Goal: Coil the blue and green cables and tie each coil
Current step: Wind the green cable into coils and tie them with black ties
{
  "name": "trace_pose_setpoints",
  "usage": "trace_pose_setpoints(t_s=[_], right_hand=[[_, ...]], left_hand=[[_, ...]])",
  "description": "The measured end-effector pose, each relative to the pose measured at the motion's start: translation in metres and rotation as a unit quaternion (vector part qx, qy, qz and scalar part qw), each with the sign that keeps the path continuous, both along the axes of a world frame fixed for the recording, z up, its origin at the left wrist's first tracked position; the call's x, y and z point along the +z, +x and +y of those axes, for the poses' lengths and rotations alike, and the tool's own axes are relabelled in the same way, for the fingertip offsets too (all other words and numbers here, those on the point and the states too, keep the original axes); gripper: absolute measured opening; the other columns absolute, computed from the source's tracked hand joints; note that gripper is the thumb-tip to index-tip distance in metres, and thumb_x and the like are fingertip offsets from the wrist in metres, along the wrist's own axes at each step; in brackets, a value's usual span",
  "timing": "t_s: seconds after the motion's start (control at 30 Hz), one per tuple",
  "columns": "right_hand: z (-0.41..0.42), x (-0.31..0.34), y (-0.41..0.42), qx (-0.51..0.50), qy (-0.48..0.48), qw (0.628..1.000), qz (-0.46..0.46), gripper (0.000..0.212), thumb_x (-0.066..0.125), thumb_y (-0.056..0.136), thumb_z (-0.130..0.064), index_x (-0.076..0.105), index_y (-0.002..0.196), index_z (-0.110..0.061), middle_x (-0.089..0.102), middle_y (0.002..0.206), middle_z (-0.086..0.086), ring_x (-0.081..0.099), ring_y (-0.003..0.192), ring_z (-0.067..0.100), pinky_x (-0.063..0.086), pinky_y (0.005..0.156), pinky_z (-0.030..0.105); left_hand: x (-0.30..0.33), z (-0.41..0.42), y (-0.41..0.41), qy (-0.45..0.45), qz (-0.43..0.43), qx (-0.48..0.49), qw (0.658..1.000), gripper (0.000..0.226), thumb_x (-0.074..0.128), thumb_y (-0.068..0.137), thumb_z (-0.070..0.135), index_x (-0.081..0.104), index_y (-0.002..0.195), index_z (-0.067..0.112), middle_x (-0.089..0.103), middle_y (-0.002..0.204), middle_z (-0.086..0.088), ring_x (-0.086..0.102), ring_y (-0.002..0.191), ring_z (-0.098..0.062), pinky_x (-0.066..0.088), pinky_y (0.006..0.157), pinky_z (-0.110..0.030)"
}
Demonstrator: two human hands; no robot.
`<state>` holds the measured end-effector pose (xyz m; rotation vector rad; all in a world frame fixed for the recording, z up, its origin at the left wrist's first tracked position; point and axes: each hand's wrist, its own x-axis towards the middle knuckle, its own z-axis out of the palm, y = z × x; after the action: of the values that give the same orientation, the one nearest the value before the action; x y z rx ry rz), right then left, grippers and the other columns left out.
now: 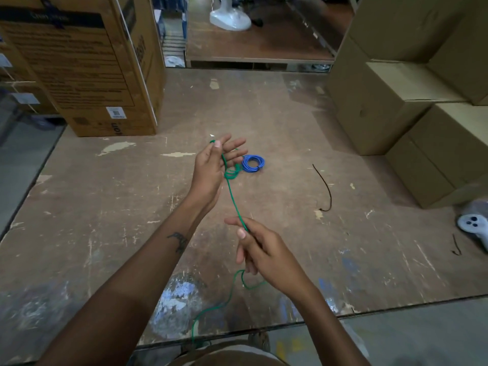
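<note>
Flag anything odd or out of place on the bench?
A white game controller lies at the table's right edge, unrelated to cabling. The tabletop is scuffed and paint-stained. The green cable's slack trails off the near edge.

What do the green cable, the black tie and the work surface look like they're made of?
Green cable: likely plastic-jacketed, smooth, bends limply between the left hand and the right hand. Black tie: thin, holds a curve, probably plastic; too small to confirm. Work surface: brown board, matte, scuffed and chipped, looks like hardboard or plywood.

A storeroom: stacked cardboard boxes (390, 107) around a scuffed worktable (105, 207).
</note>
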<state>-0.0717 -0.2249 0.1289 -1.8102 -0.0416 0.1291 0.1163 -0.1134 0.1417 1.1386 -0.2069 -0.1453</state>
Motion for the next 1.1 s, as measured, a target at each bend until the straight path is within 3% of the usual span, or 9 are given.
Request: trace_pose_setpoints(t_s=[0.17, 0.27, 0.33, 0.43, 0.57, 0.67, 0.8, 0.9, 1.1], right_hand=[[-0.018, 0.050, -0.008, 0.046, 0.091, 0.995, 0.007, 0.031, 0.045, 0.113, -0.019, 0.059, 0.141, -0.016, 0.058, 0.068, -0.002, 0.047, 0.042, 0.016, 0.056, 0.058, 0.042], [-0.035, 0.082, -0.001, -0.012, 0.136, 0.989, -0.050, 0.021, 0.050, 0.110, -0.023, 0.068, 0.117, -0.016, 0.052, 0.064, -0.006, 0.043, 0.036, 0.013, 0.052, 0.045, 0.028], [-0.050, 0.097, 0.014, -0.112, 0.124, 0.981, -0.094, 0.024, 0.050, 0.110, -0.025, 0.071, 0.100, -0.022, 0.049, 0.063, -0.007, 0.036, 0.037, 0.009, 0.033, 0.038, 0.019], [-0.069, 0.105, 0.045, -0.213, 0.042, 0.968, -0.126, 0.030, 0.049, 0.113, -0.028, 0.072, 0.095, -0.023, 0.049, 0.066, -0.008, 0.030, 0.046, 0.004, 0.025, 0.046, 0.025], [-0.073, 0.087, 0.084, -0.286, -0.029, 0.947, -0.146, 0.031, 0.053, 0.109, -0.039, 0.075, 0.094, -0.024, 0.052, 0.064, -0.009, 0.039, 0.050, 0.001, 0.030, 0.056, 0.027], [-0.066, 0.059, 0.103, -0.307, -0.029, 0.944, -0.113, 0.027, 0.060, 0.104, -0.044, 0.078, 0.096, -0.026, 0.056, 0.060, -0.010, 0.044, 0.048, 0.000, 0.033, 0.056, 0.027], [-0.046, 0.011, 0.098, -0.247, -0.052, 0.966, -0.056, 0.022, 0.069, 0.095, -0.052, 0.080, 0.086, -0.035, 0.072, 0.068, -0.008, 0.062, 0.064, 0.004, 0.053, 0.070, 0.039], [-0.019, -0.007, 0.072, -0.138, -0.070, 0.987, -0.040, 0.025, 0.061, 0.099, -0.041, 0.076, 0.079, -0.041, 0.069, 0.070, -0.009, 0.055, 0.055, -0.003, 0.044, 0.059, 0.028], [0.006, 0.006, 0.023, -0.001, -0.020, 1.000, -0.014, 0.025, 0.049, 0.113, -0.027, 0.071, 0.124, -0.032, 0.058, 0.066, -0.001, 0.045, 0.049, 0.012, 0.041, 0.052, 0.027]], left_hand=[[-0.022, -0.007, -0.022, 0.217, -0.077, -0.004, 0.973, 0.040, 0.033, 0.116, 0.025, 0.055, 0.141, 0.002, 0.074, 0.125, -0.014, 0.075, 0.112, -0.020, 0.060, 0.096, -0.034], [-0.027, 0.002, -0.036, 0.342, -0.141, -0.081, 0.925, 0.033, 0.040, 0.114, 0.031, 0.068, 0.121, 0.016, 0.081, 0.099, 0.001, 0.076, 0.087, -0.017, 0.060, 0.084, -0.036], [-0.021, 0.008, -0.048, 0.320, -0.121, -0.165, 0.925, 0.033, 0.039, 0.115, 0.026, 0.072, 0.119, 0.027, 0.078, 0.086, -0.003, 0.068, 0.067, -0.020, 0.053, 0.069, -0.032], [-0.010, 0.012, -0.066, 0.238, -0.105, -0.229, 0.938, 0.051, 0.033, 0.116, 0.023, 0.078, 0.099, 0.041, 0.062, 0.086, -0.037, 0.047, 0.060, -0.025, 0.039, 0.060, -0.036], [-0.001, 0.016, -0.081, 0.167, -0.089, -0.291, 0.938, 0.046, 0.032, 0.114, 0.024, 0.074, 0.124, 0.007, 0.029, 0.064, -0.002, 0.024, 0.056, -0.017, 0.024, 0.054, -0.026], [0.012, 0.020, -0.089, 0.116, -0.084, -0.306, 0.941, 0.048, 0.033, 0.111, 0.024, 0.075, 0.117, 0.004, 0.025, 0.065, 0.002, 0.020, 0.056, -0.012, 0.022, 0.053, -0.022], [0.038, 0.024, -0.092, 0.031, -0.083, -0.292, 0.952, 0.043, 0.035, 0.110, 0.026, 0.073, 0.109, 0.005, 0.021, 0.066, -0.003, 0.022, 0.054, -0.010, 0.023, 0.053, -0.021], [0.050, 0.023, -0.083, -0.047, -0.037, -0.261, 0.963, 0.042, 0.034, 0.110, 0.025, 0.068, 0.116, 0.000, 0.030, 0.064, 0.006, 0.028, 0.050, -0.007, 0.025, 0.053, -0.023], [0.032, 0.008, -0.042, 0.061, -0.084, -0.005, 0.995, 0.045, 0.029, 0.117, 0.024, 0.060, 0.138, -0.001, 0.063, 0.074, 0.007, 0.057, 0.059, -0.012, 0.045, 0.062, -0.023]])
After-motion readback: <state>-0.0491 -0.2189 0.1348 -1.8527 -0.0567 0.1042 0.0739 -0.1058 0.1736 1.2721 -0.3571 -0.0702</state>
